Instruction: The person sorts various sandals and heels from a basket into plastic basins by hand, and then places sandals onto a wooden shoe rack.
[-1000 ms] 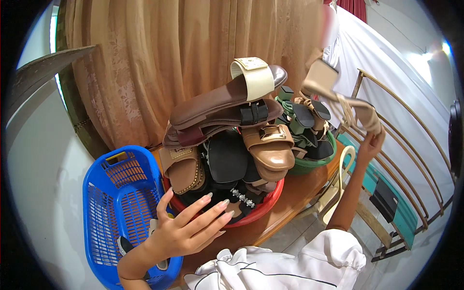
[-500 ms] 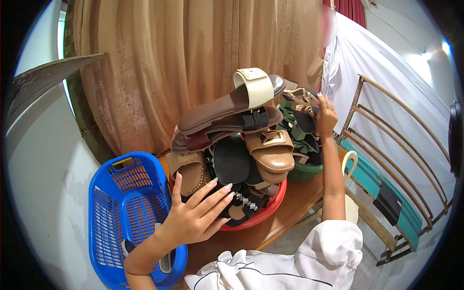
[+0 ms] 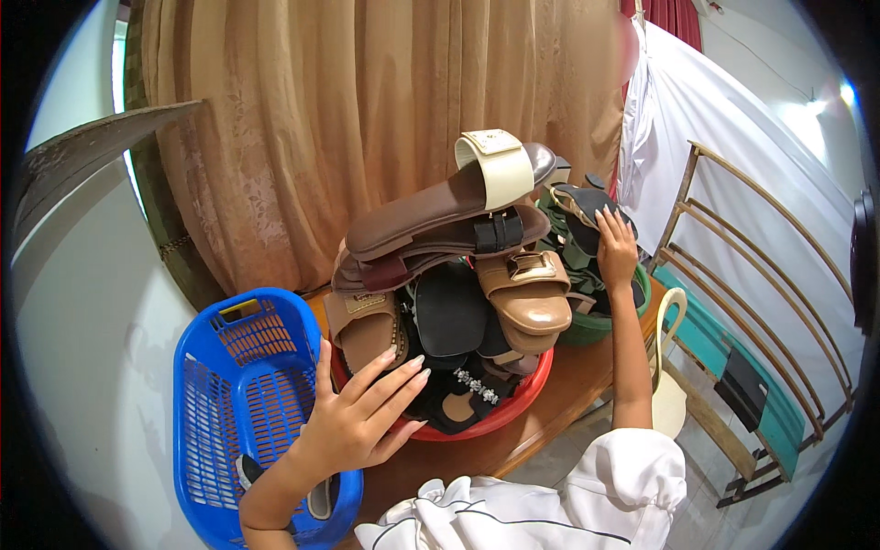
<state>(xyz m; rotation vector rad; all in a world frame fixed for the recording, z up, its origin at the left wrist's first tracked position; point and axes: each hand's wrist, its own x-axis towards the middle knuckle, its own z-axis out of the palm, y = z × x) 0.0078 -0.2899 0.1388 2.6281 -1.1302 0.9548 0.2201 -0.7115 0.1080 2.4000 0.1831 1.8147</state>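
My left hand (image 3: 359, 417) is spread open in front of a heaped red basin (image 3: 522, 403), near a tan studded slide (image 3: 365, 335) and a black sandal with a jewelled strap (image 3: 472, 390). It holds nothing. On the heap lie a brown slide with a cream band (image 3: 417, 215), a brown slide with a black buckled strap (image 3: 500, 234) and a tan slide with a gold buckle (image 3: 527, 293). My right hand (image 3: 618, 246) reaches to the green basin (image 3: 587, 335) behind, its fingers stretched out over a dark sandal (image 3: 591, 203). Its thumb is hidden.
A blue slotted basket (image 3: 206, 367) stands at the left, with footwear partly hidden by my left forearm. Both basins sit on a brown wooden table (image 3: 541, 408). A cream chair (image 3: 669, 403) and a metal-framed bench (image 3: 770, 275) stand right. Tan curtains (image 3: 367, 101) hang behind.
My right hand has come down from the edge of the green basin's heap onto a dark sandal there. My left hand keeps its spread pose. The whole view has shifted slightly.
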